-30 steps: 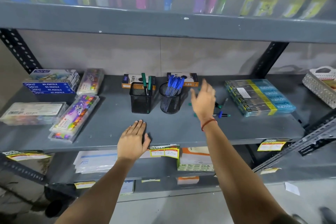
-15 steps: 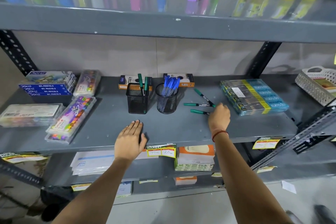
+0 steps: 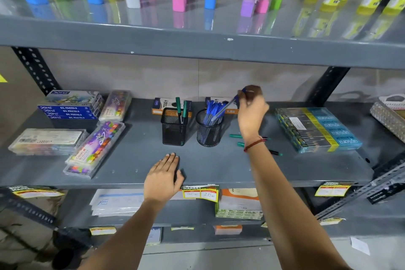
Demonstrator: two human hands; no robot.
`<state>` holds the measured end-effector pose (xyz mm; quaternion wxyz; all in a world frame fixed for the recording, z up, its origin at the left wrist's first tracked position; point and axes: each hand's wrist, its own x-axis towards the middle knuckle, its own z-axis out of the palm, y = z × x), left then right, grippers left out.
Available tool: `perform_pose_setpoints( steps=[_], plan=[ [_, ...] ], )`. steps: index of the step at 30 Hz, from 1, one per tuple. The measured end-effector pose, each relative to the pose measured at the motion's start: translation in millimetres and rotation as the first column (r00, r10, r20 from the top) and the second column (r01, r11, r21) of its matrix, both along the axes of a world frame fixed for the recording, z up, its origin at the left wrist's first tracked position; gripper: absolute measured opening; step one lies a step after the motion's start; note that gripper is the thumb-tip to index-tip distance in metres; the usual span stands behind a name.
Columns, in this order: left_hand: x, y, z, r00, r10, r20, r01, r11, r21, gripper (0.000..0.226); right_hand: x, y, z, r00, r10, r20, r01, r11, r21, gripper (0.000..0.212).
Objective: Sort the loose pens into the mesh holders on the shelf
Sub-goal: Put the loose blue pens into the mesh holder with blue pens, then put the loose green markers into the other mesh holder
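Two black mesh holders stand mid-shelf. The square holder has two green pens in it. Several blue pens fill the round holder. My right hand is raised just right of the round holder and grips a blue pen, which slants down with its lower end among the pens in that holder. Loose green pens lie on the shelf under my right wrist, partly hidden by it. My left hand rests flat, fingers together, on the shelf's front edge.
Oil pastel boxes and crayon packs fill the shelf's left part. A blue-yellow pack lies at right, a white basket at far right. Small boxes stand behind the holders. The upper shelf edge overhangs.
My right hand has risen from the loose pens on the shelf, now with a blue pen in it, and moved left to the round holder. My left hand has stayed put.
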<state>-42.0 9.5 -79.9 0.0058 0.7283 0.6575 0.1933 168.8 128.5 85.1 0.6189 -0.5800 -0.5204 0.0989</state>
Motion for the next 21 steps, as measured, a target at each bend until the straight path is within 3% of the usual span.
perform_pose_setpoints(
  steps=[5, 10, 15, 21],
  plan=[
    [-0.9, 1.2, -1.1, 1.0, 0.0, 0.004, 0.0, 1.0, -0.007, 0.051, -17.4, 11.2, -43.6, 0.995, 0.089, -0.034, -0.093, 0.978, -0.189, 0.009],
    [-1.7, 1.2, -1.1, 1.0, -0.013, -0.003, 0.013, 1.0, -0.002, 0.051, -23.3, 20.9, -60.4, 0.981, 0.074, 0.18, -0.018, 0.956, -0.293, 0.016],
    [-1.8, 1.7, -2.2, 1.0, -0.015, -0.006, 0.015, 1.0, 0.005, 0.051, -22.2, 20.5, -66.5, 0.946, 0.157, 0.283, -0.061, 0.945, -0.321, 0.026],
    [-1.2, 1.7, -3.0, 1.0, -0.012, -0.002, 0.012, 1.0, 0.021, 0.051, 9.3, 1.6, -87.3, 0.949, 0.062, 0.31, 0.055, 0.934, -0.354, 0.022]
  ],
)
